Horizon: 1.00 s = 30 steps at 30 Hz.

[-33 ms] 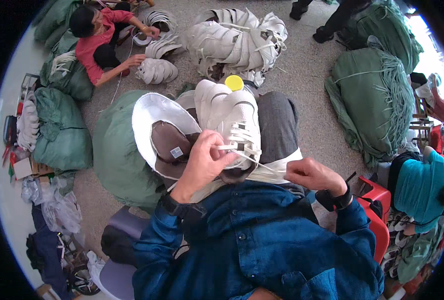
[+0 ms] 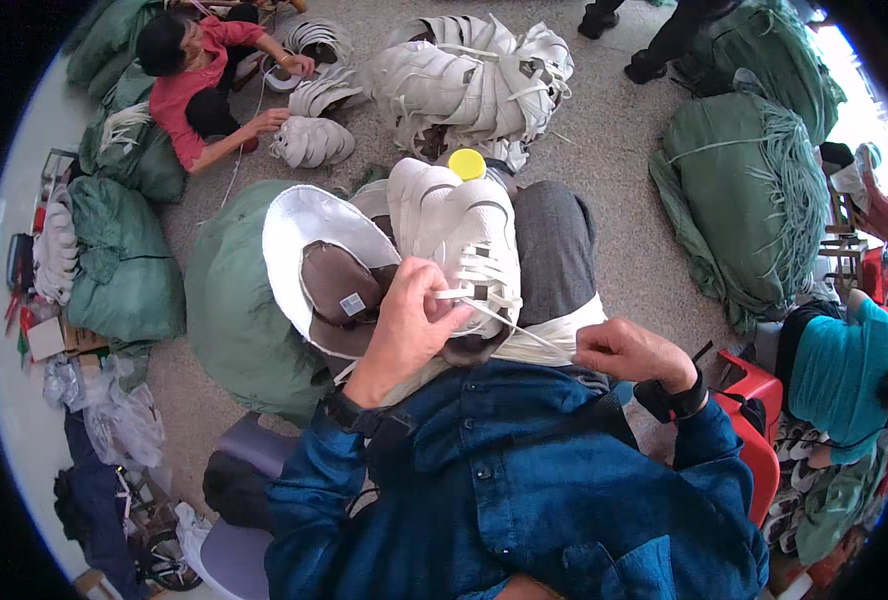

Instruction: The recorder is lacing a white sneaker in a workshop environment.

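A white shoe upper (image 2: 485, 235) with a partly threaded lace lies on my lap, the front one of a nested stack. My left hand (image 2: 407, 318) is at its left edge, thumb and forefinger pinched on the white shoelace (image 2: 472, 252) near the lower eyelets. From there a strand runs right to my right hand (image 2: 624, 352), whose closed fingers grip it just off my right thigh. A bundle of loose white laces (image 2: 536, 345) lies across my lap under that strand. Left of the stack sits a white-rimmed piece with a brown lining (image 2: 334, 283).
A yellow round lid (image 2: 467, 164) stands behind the stack. Farther off is a large tied bundle of white uppers (image 2: 469, 85). A co-worker in red (image 2: 189, 95) handles more uppers at the far left. Green sacks (image 2: 739, 190) flank both sides; a red chair (image 2: 752, 425) is at my right.
My right hand has shifted very slightly right and toward me, still gripping the lace. The left hand holds its place at the shoe upper.
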### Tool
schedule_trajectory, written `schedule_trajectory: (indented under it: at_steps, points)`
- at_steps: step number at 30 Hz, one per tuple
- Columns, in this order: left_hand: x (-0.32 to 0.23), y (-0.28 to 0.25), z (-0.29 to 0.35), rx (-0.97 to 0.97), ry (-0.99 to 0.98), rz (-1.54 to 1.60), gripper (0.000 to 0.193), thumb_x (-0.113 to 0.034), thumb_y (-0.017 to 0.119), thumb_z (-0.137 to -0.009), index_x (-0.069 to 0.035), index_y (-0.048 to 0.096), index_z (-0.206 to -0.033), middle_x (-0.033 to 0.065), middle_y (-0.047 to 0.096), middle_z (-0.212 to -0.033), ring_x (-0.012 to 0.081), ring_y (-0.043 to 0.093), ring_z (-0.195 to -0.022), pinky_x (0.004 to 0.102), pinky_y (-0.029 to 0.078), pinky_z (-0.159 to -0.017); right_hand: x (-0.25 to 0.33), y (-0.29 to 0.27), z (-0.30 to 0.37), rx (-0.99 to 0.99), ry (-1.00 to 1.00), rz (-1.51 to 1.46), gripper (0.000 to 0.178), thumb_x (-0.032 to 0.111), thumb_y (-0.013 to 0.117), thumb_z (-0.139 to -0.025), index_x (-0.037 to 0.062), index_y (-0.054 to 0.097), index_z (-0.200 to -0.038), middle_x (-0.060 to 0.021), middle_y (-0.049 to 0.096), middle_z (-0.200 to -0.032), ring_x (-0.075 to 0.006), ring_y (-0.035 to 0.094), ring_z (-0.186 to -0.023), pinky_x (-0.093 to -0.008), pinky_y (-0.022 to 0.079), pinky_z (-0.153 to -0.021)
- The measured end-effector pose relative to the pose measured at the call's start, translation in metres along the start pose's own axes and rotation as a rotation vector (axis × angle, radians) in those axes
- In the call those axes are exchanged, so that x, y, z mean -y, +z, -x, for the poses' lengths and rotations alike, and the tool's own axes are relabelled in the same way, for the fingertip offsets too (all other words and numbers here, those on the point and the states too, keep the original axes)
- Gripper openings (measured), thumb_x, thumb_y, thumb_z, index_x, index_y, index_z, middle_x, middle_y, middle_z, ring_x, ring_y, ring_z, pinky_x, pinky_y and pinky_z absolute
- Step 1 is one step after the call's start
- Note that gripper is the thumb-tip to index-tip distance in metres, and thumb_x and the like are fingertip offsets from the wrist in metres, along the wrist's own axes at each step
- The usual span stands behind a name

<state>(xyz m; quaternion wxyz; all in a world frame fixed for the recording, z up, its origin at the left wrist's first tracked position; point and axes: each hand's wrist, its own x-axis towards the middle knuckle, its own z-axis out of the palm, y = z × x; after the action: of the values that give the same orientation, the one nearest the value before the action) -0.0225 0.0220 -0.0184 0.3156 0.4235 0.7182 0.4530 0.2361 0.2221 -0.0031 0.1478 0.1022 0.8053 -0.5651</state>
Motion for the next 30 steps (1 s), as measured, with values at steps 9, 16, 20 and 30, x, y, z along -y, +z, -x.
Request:
schedule_trajectory:
  at_steps: [9,16,20,30]
  points:
    - [-0.024,0.016,0.001,-0.191,0.469,-0.535,0.026,-0.006,0.077,-0.076,-0.007,0.061,-0.096,0.0086,0.056,-0.104,0.0261,0.056,-0.088,0.0403,0.045,-0.087,0.028,0.038,-0.030,0.255,-0.111,-0.139,0.022,0.022,0.062,-0.098,0.0012,0.063,-0.089,-0.0123,0.059,-0.069,-0.0179,0.055,-0.063,-0.0363,0.046,-0.061]
    - [-0.019,0.044,0.002,-0.005,0.475,-0.987,0.023,-0.016,0.076,-0.072,-0.011,0.064,-0.091,0.0040,0.057,-0.097,0.0229,0.055,-0.100,0.0514,0.032,-0.106,0.039,0.050,-0.040,0.410,-0.188,-0.163,0.021,0.022,0.061,-0.097,0.0026,0.067,-0.096,-0.0140,0.069,-0.083,-0.0271,0.066,-0.076,-0.0389,0.051,-0.071]
    - [-0.016,0.038,-0.001,-0.082,0.563,-0.862,0.009,-0.011,0.068,-0.081,-0.008,0.066,-0.089,0.0048,0.059,-0.088,0.0237,0.059,-0.092,0.0502,0.036,-0.109,0.018,0.047,-0.027,0.245,-0.266,-0.175,0.021,0.021,0.061,-0.097,0.0033,0.069,-0.105,-0.0139,0.071,-0.087,-0.0272,0.067,-0.079,-0.0365,0.052,-0.073]
    - [-0.044,-0.084,0.025,-0.102,-0.142,0.412,0.015,0.000,0.056,-0.093,0.002,0.068,-0.102,0.0033,0.064,-0.082,0.0125,0.062,-0.070,0.0391,0.050,-0.091,0.010,-0.004,0.034,-0.064,0.096,-0.467,0.018,0.018,0.064,-0.099,0.0024,0.072,-0.106,0.0014,0.063,-0.075,-0.0056,0.056,-0.064,-0.0229,0.045,-0.056]
